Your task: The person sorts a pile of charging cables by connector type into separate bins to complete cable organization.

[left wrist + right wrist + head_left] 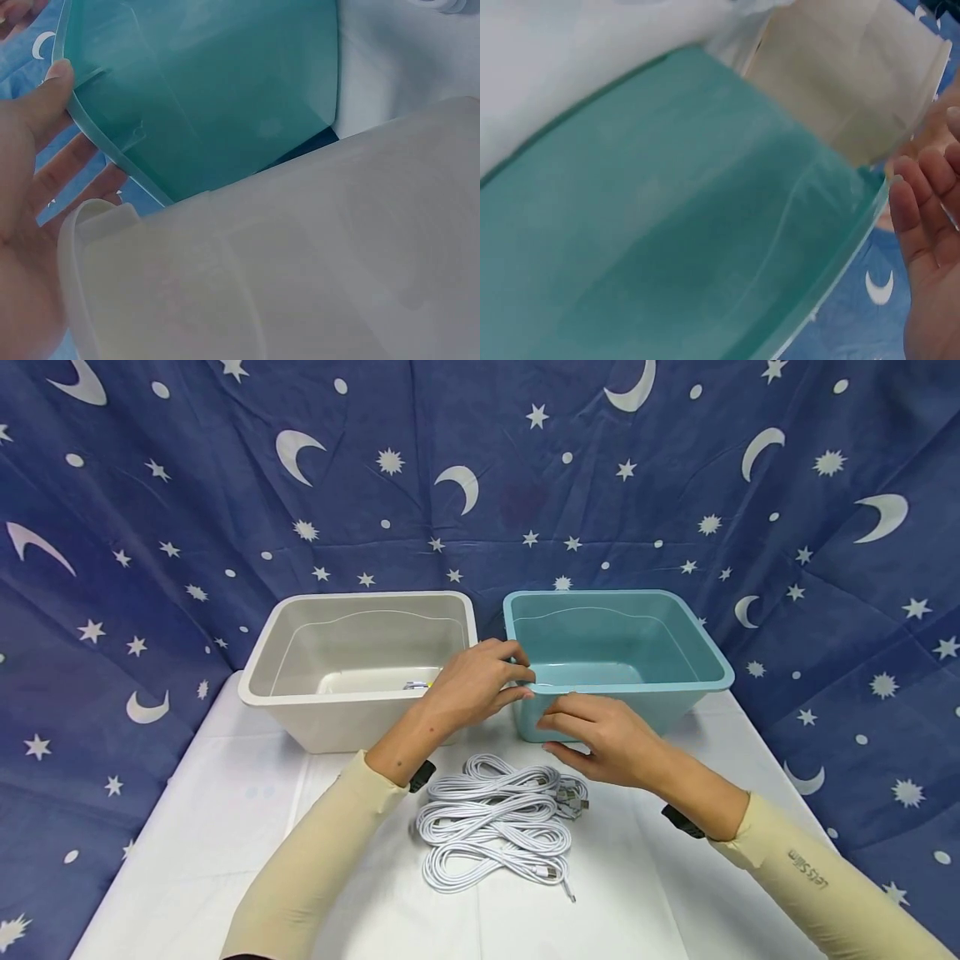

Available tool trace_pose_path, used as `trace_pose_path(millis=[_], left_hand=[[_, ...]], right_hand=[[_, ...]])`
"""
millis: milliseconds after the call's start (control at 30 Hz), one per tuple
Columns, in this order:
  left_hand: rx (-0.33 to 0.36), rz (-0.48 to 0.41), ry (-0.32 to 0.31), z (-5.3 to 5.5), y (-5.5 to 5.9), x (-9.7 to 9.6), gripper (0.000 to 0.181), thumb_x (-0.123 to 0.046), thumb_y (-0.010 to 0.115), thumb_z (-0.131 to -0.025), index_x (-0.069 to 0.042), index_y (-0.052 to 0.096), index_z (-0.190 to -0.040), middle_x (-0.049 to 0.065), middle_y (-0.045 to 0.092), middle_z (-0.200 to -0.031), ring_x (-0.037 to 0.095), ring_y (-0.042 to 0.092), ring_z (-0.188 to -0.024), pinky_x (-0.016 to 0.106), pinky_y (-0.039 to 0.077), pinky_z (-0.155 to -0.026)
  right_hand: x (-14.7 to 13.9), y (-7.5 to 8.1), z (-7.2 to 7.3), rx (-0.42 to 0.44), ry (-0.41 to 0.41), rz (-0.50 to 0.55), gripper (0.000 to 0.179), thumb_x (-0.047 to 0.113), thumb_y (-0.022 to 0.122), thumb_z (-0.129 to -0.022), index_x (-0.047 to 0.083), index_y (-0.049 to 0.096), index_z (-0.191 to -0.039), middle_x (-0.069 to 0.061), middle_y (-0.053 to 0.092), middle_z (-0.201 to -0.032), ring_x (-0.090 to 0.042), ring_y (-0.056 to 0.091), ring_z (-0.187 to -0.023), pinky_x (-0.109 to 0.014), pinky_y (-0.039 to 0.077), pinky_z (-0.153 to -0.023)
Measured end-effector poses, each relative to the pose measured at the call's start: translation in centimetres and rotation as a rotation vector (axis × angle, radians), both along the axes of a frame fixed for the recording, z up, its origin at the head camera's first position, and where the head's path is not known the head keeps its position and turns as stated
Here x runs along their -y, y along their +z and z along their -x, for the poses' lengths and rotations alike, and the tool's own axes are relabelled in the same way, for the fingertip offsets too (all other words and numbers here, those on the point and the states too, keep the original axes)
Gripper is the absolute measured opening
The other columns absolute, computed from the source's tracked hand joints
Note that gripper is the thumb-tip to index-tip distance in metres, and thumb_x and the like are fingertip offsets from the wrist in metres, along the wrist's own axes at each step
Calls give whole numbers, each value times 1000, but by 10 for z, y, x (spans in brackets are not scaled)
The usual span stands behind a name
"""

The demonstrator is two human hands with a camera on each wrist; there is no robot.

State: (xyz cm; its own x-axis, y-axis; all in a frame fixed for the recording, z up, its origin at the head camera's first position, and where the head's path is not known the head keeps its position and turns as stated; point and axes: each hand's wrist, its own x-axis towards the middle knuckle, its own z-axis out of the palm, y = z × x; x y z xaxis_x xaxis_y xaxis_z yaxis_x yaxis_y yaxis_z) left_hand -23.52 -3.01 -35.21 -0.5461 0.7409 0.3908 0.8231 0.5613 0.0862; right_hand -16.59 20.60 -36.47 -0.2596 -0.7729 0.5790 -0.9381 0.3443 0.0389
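My left hand reaches over the right end of the beige bin, its fingertips right at the left front corner of the teal bin. In the left wrist view its thumb overlaps the teal rim, with the other fingers loosely extended. My right hand is in front of the teal bin, fingers slightly bent and nothing between them. The right wrist view shows its fingertips close to the teal rim. Several coiled white USB cables lie stacked on the table below both hands.
A small grey and yellow item shows inside the beige bin, partly hidden by its front rim and my left hand. Both bins stand side by side at the back of a white-covered table. A blue moon-and-star cloth hangs behind.
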Motion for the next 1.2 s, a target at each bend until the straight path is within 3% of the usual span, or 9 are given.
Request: trace_pose_path(millis=[267, 500, 900, 1200], left_hand=[[-34, 11, 5, -1, -1, 0, 22, -42, 69, -94, -30, 77, -110, -10, 62, -117, 10, 57, -103, 23, 47, -83], [-15, 0, -3, -1, -1, -1, 23, -41, 68, -94, -28, 77, -110, -10, 62, -117, 11, 57, -102, 24, 48, -81], [0, -12, -10, -3, -1, -2, 24, -40, 70, -93, -26, 78, -111, -9, 63, -117, 12, 57, -100, 26, 48, -82], [4, -9, -4, -2, -2, -2, 23, -40, 69, -94, -27, 78, -111, -9, 63, -118, 12, 57, -103, 26, 48, -83]], right_hand=[[19, -19, -8, 49, 20, -29, 30, 15, 82, -82, 12, 69, -109, 3, 63, -105, -11, 60, -89, -25, 53, -75], [35, -39, -17, 91, 33, -67, 31, 18, 83, -81, 15, 69, -108, 6, 63, -104, -8, 59, -91, -22, 52, -76], [58, -69, -27, 81, 77, -158, 23, 19, 80, -83, 14, 69, -103, 8, 64, -101, -9, 59, -92, -24, 51, -81], [65, -81, -31, 68, 60, -247, 21, 21, 77, -84, 15, 66, -101, 8, 61, -95, -11, 57, -88, -27, 51, -80]])
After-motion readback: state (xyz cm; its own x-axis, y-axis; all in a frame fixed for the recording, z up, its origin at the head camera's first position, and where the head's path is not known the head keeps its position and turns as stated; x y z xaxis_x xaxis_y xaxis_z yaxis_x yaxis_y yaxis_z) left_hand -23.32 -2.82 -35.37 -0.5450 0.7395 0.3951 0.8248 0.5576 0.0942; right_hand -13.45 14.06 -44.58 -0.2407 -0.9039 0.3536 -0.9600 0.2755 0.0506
